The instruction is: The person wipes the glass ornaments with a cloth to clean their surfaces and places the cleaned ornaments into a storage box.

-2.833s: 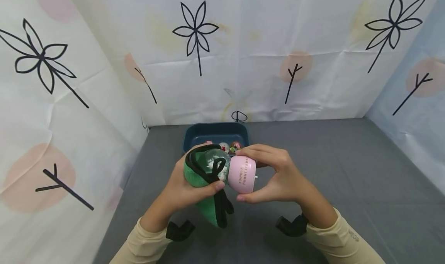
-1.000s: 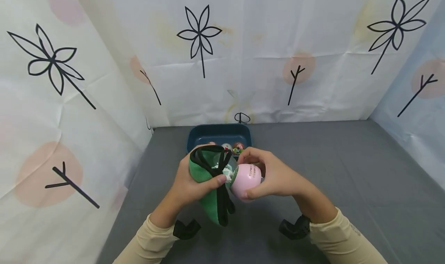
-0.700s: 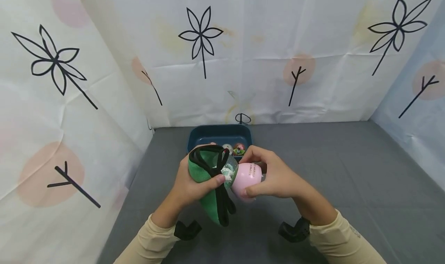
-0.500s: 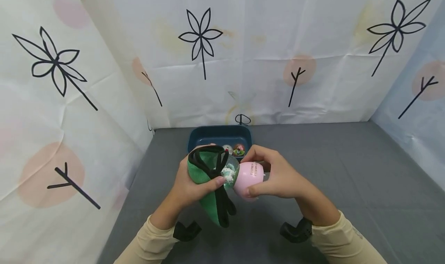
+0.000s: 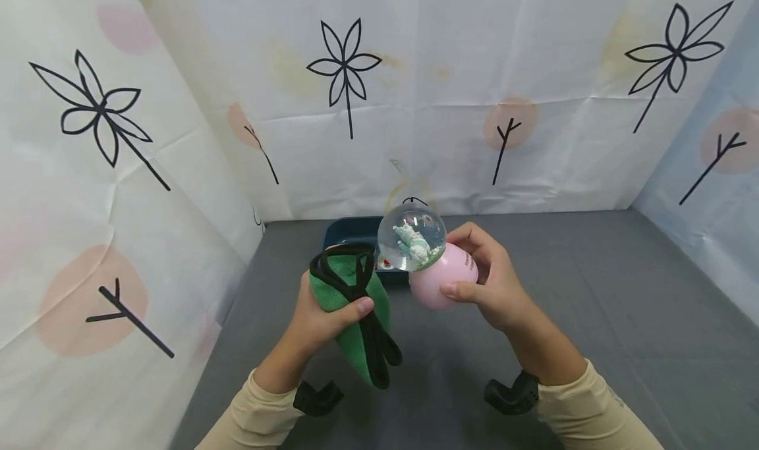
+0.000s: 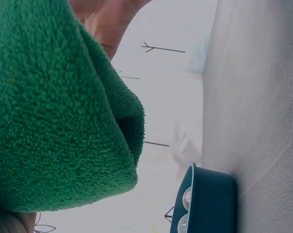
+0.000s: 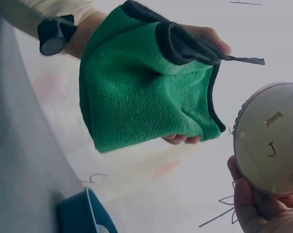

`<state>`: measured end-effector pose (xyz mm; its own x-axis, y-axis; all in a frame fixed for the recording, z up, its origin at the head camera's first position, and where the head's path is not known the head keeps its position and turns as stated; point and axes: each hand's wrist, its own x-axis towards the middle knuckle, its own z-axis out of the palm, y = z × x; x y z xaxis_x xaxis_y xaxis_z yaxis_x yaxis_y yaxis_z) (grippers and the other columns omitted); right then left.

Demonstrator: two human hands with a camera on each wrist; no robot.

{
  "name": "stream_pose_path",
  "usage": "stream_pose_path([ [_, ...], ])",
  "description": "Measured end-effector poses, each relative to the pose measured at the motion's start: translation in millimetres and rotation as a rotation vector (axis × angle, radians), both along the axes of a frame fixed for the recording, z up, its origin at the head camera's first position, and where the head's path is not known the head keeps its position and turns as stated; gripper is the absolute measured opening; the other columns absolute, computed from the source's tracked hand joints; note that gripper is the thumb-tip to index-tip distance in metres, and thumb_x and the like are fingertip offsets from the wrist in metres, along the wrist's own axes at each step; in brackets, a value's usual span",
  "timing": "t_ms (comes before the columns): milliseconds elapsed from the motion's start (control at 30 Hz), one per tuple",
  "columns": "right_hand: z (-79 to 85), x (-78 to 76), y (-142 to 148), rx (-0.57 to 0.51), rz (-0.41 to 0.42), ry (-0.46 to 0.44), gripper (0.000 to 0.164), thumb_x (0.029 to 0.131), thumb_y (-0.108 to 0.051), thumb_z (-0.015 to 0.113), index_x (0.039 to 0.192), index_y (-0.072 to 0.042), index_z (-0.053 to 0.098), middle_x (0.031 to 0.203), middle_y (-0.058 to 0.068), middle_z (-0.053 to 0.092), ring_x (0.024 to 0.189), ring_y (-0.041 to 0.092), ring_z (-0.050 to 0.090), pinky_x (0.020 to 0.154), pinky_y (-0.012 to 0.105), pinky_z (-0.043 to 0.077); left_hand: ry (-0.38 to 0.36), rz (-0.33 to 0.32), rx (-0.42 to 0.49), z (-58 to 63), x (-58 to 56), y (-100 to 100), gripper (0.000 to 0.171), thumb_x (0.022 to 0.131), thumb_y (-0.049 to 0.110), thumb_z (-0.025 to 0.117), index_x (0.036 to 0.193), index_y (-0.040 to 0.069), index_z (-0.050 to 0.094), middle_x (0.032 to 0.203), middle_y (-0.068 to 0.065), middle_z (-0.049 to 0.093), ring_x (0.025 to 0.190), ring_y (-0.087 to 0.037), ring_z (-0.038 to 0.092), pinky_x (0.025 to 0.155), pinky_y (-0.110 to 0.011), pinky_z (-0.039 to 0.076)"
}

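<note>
A green cloth [image 5: 346, 285] with black edging and a loop is bunched in my left hand [image 5: 323, 321], whose thumb presses on its front. My right hand [image 5: 501, 282] grips the pink base [image 5: 441, 282] of a snow globe [image 5: 409, 236]. The clear ball tilts up and to the left, with a white and pale green figure inside. Cloth and globe are apart in the head view. The right wrist view shows the globe's round underside [image 7: 270, 141] and the cloth [image 7: 137, 92] hanging from the left hand.
A dark blue tray [image 5: 350, 226] stands at the back of the grey table [image 5: 563, 285], partly hidden behind the globe and left hand. In the left wrist view, small round balls [image 6: 183, 223] lie inside it. Printed white cloth walls [image 5: 450, 74] enclose the table.
The globe, earlier with its ball against the cloth in my left hand, has come out of it. My right hand has raised it up and to the right and tilted its ball upward.
</note>
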<state>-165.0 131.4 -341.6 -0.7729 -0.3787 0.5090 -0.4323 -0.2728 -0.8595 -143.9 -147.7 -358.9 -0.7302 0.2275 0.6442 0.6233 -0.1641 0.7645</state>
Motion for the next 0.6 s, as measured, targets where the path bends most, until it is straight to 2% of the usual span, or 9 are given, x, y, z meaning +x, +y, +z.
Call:
stream_pose_path([
  [200,2.6,2.2,-2.8,-0.155,0.173,-0.144,0.037,0.089,-0.008,0.067,0.122,-0.011,0.05,0.116,0.006,0.071,0.101,0.021,0.074,0.078,0.033,0.064,-0.024,-0.005,-0.009,-1.2,0.7,0.5,0.035,0.089,0.005,0.081,0.118,-0.005,0.065,0.098,-0.001,0.077,0.084,-0.014,0.077,0.077,-0.032,0.066],
  [300,3.3,3.4,-3.3,-0.199,0.249,-0.19,0.044,0.094,-0.017,0.064,0.135,-0.01,0.049,0.125,0.007,0.068,0.108,0.024,0.074,0.084,0.033,0.064,-0.02,-0.019,-0.015,-1.7,0.5,1.3,0.034,0.091,0.01,0.082,0.116,-0.006,0.065,0.095,-0.002,0.076,0.082,-0.013,0.077,0.075,-0.034,0.066],
  [400,3.8,4.0,-1.8,-0.233,0.268,-0.191,0.057,0.096,-0.022,0.06,0.15,-0.012,0.043,0.132,0.005,0.063,0.112,0.02,0.07,0.087,0.031,0.062,-0.019,-0.022,-0.016,-0.9,-0.2,2.5,0.035,0.092,0.016,0.082,0.115,-0.005,0.066,0.093,-0.006,0.075,0.081,-0.014,0.077,0.073,-0.035,0.066],
  [500,5.4,2.5,0.7,-0.267,0.318,-0.169,0.069,0.099,-0.025,0.061,0.16,-0.012,0.032,0.14,0.008,0.06,0.12,0.023,0.069,0.092,0.031,0.061,-0.033,-0.018,-0.03,0.0,0.0,3.9,0.035,0.091,0.015,0.083,0.116,-0.004,0.067,0.093,-0.013,0.074,0.082,-0.016,0.077,0.073,-0.037,0.066],
  [600,6.2,1.0,2.4,-0.299,0.437,-0.157,0.073,0.102,-0.029,0.061,0.164,-0.014,0.025,0.146,0.01,0.058,0.129,0.028,0.067,0.099,0.033,0.059,-0.05,-0.017,-0.048,0.3,0.9,5.2,0.034,0.089,0.011,0.083,0.116,-0.004,0.068,0.094,-0.019,0.073,0.083,-0.017,0.077,0.075,-0.037,0.066],
])
